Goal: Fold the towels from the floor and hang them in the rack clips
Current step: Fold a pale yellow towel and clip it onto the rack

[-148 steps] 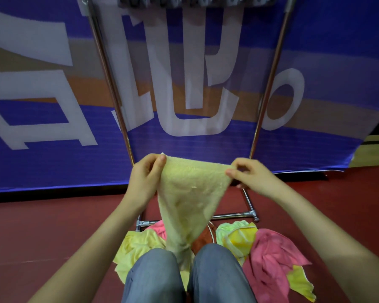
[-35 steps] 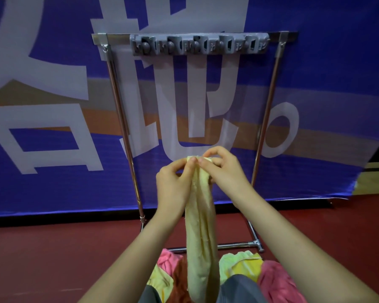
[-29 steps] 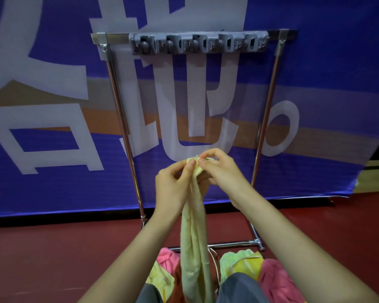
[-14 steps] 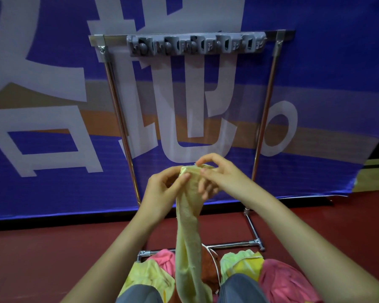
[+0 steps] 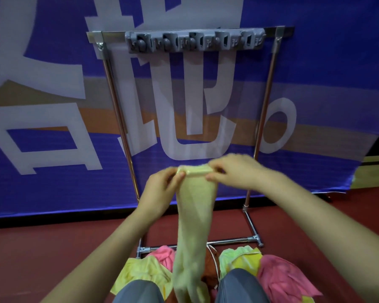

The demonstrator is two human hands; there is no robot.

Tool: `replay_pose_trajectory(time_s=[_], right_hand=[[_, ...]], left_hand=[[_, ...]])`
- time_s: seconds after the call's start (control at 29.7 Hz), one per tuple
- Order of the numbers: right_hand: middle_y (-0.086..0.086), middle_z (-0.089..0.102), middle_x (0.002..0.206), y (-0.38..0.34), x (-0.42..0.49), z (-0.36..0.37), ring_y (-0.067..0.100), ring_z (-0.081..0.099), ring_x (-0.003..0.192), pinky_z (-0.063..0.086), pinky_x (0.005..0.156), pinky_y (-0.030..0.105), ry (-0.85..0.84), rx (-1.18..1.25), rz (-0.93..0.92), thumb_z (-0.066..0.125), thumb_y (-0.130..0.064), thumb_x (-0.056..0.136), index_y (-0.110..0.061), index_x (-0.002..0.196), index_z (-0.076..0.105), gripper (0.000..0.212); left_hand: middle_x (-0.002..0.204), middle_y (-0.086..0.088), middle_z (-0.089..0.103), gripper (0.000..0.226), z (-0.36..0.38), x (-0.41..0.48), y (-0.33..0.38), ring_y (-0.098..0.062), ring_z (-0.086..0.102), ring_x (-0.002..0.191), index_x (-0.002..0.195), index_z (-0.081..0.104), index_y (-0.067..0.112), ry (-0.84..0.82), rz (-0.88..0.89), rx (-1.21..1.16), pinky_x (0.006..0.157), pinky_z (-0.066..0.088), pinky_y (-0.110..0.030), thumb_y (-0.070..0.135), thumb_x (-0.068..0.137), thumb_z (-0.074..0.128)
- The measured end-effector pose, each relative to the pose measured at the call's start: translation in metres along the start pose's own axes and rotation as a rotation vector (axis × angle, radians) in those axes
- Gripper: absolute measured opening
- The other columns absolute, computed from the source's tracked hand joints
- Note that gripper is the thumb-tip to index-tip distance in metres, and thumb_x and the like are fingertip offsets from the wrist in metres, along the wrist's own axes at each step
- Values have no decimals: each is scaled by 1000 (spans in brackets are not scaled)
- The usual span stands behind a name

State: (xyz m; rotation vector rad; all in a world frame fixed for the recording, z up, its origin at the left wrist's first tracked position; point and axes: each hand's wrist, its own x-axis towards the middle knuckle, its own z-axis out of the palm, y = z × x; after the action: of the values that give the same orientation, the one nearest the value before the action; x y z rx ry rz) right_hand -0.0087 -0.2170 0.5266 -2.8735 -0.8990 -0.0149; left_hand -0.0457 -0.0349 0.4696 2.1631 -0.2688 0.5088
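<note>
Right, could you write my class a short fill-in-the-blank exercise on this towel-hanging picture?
1. The left hand and right hand pinch the top edge of a towel that is pale ____.
2. The grey clips overhead hold ____ towels.
3. The other towels lie bunched on the ____.

Missing words: yellow; no; floor.

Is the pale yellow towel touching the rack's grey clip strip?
Apart. Head view shows the pale yellow towel well below the grey clip strip, banner visible between them.
</note>
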Motion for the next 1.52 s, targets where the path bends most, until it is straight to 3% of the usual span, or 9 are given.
replay_pose_trajectory(time_s=[0.17,0.27,0.37,0.51,0.81,1.11,1.21,1.38,1.52], right_hand=[[-3,52,70,-15,10,-82,15,52,72,43,67,36,513,412,-227,53,-28,88,-12,80,54,18],[-2,54,71,-6,17,-83,18,58,74,54,76,45,431,522,-155,57,-17,85,-4,81,58,13],[1,60,82,-4,19,-79,15,59,79,52,77,35,521,609,-171,56,-8,84,-4,87,62,7],[0,58,86,-5,16,-76,12,58,78,49,72,23,567,839,-219,56,-5,84,-20,98,52,21],[0,58,74,-22,17,-55,10,57,69,49,61,22,651,1315,-88,56,-8,86,-19,110,41,31],[-2,60,69,-26,12,-23,2,62,65,50,68,16,605,1350,-78,64,-7,79,-24,105,43,37],[-5,63,67,-30,11,-15,2,64,64,50,64,15,540,1338,-101,65,-5,78,-29,98,41,39],[-1,60,69,-36,10,-4,1,63,61,50,61,14,484,1343,-121,66,-6,78,-25,83,33,38],[0,59,68,-34,8,-2,10,61,66,50,70,23,490,1349,-64,64,-6,79,-22,79,30,37]], left_hand=[[66,15,44,21,-39,54,60,4,46,59,79,53,14,392,239,-46,54,34,-10,22,95,41],[70,16,47,23,-43,66,63,-1,48,66,88,56,9,311,227,42,63,39,-16,25,95,42],[74,11,51,17,-36,62,61,-23,58,77,87,51,17,271,192,-52,70,53,-46,28,94,41],[67,13,46,22,-36,60,68,-7,46,63,73,45,26,309,164,-116,61,45,-32,25,95,41],[71,3,49,26,-40,52,74,-22,49,75,70,48,25,301,-1,-303,78,49,-55,28,95,39],[92,8,57,11,-46,41,62,-7,54,86,95,54,29,-8,-114,-364,71,46,-16,31,91,44],[100,5,62,21,-57,41,64,-5,57,92,101,58,27,-168,-99,-249,78,46,-19,38,86,47],[95,6,67,32,-65,39,68,-3,61,88,92,63,29,-396,-104,-176,79,47,-16,51,73,51],[70,7,58,18,-67,38,68,5,54,60,79,63,22,-474,-106,-32,55,40,-6,39,82,58]])
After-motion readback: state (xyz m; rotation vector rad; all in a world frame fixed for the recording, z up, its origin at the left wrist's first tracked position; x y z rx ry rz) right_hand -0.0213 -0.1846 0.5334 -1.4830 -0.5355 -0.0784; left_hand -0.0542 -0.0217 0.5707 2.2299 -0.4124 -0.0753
